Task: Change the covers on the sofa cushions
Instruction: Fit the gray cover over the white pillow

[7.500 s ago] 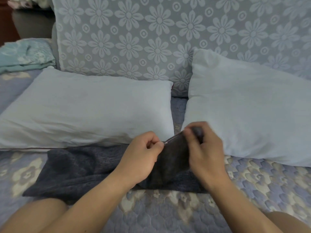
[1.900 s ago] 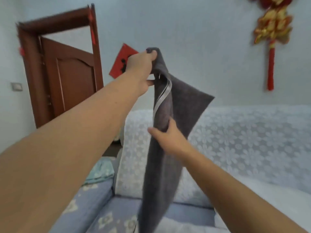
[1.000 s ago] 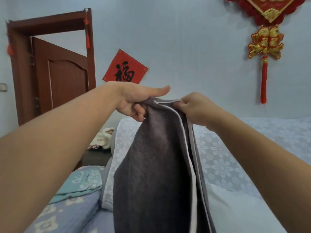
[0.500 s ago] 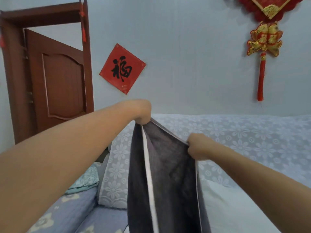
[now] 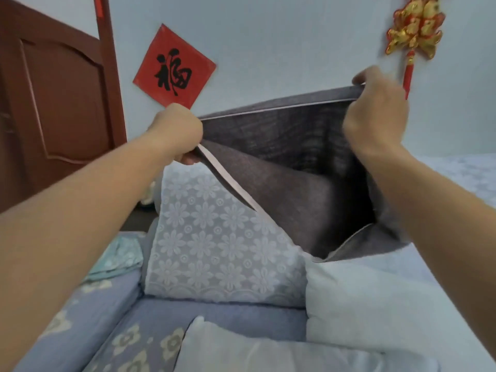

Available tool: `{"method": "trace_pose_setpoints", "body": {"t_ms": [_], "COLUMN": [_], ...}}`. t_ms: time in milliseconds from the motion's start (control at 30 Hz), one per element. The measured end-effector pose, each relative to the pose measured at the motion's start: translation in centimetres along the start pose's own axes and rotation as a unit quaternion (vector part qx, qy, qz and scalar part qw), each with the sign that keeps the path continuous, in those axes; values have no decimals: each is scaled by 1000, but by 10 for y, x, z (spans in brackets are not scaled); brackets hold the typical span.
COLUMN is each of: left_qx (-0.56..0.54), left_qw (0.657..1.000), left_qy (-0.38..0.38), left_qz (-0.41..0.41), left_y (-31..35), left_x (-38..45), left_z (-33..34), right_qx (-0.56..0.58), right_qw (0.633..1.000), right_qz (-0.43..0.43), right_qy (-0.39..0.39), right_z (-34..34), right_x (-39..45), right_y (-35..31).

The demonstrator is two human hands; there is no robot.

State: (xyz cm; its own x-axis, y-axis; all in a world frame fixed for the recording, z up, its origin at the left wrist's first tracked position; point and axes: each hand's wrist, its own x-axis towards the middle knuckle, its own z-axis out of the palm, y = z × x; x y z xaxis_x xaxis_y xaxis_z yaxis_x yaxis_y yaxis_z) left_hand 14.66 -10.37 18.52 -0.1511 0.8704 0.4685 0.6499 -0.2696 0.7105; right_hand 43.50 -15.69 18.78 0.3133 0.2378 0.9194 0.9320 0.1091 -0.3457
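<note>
The left hand is fisted around one end of the dark grey cushion cover, fingers curled over the zip edge, while the right hand pinches the other end of the same edge, thumb on the near side and fingers folded over the top. Half a second ago the two hands sat close together with the cover hanging between them as a narrow, folded strip; now they are pulled well apart, the right one raised higher, and the mouth of the cover gapes wide, showing its dim interior. The cover hangs in the air above the sofa, its lower end drooping just over the white cushion insert on the right. The fabric looks like a coarse, nubby weave, and a pale zip tape runs along both lips of the opening. A second bare white insert, soft and plump, lies at the bottom of the view. The sofa back wears a white lace throw with daisy-like flowers, and the seat is quilted blue-grey cloth with cream blossoms. On the wall behind hang a red paper diamond bearing a black character and a red-and-gold knot ornament, beside a brown panelled wooden door.
</note>
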Motion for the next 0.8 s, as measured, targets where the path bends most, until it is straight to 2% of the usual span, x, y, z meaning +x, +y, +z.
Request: {"method": "trace_pose_setpoints", "body": {"t_ms": [100,167,233,333,367,400,433,533,567,633,667,700,733,767,800], "left_qx": [30,118,214,354,377,385,388,351,331,300,278,249,206,154,102], "left_qw": [997,987,967,916,905,901,902,917,918,915,921,936,956,974,985], "left_qy": [-45,-70,-129,-188,-197,-198,-188,-185,-205,-241,-246,-235,-209,-160,-103], "left_qz": [48,87,52,-17,-24,-22,-18,44,75,120,116,85,28,-38,-94], "left_y": [-51,-116,-191,-274,-287,-296,-299,-293,-289,-280,-276,-273,-271,-269,-268], "left_x": [-55,-115,-189,-308,-336,-352,-362,-347,-339,-321,-315,-310,-306,-306,-304], "left_z": [5,28,63,113,126,137,144,156,159,170,174,178,181,183,184], "right_qx": [6,2,-15,-80,-87,-78,-70,-72,-79,-99,-101,-100,-91,-74,-41], "right_qw": [990,954,878,721,669,637,628,660,648,597,578,582,622,706,802], "right_qz": [5,-12,-20,-69,-51,-24,-3,-46,-69,-87,-84,-86,-82,-59,-35], "right_qy": [-138,-301,-478,-685,-736,-766,-775,-747,-755,-792,-805,-802,-773,-702,-595], "right_z": [-20,-26,-31,-36,-39,-41,-41,-30,-26,-17,-14,-10,-7,-4,0], "right_x": [-49,-118,-206,-326,-352,-369,-379,-383,-380,-373,-370,-367,-366,-368,-369], "right_y": [17,39,68,109,115,117,116,108,103,94,90,89,86,87,84]}}
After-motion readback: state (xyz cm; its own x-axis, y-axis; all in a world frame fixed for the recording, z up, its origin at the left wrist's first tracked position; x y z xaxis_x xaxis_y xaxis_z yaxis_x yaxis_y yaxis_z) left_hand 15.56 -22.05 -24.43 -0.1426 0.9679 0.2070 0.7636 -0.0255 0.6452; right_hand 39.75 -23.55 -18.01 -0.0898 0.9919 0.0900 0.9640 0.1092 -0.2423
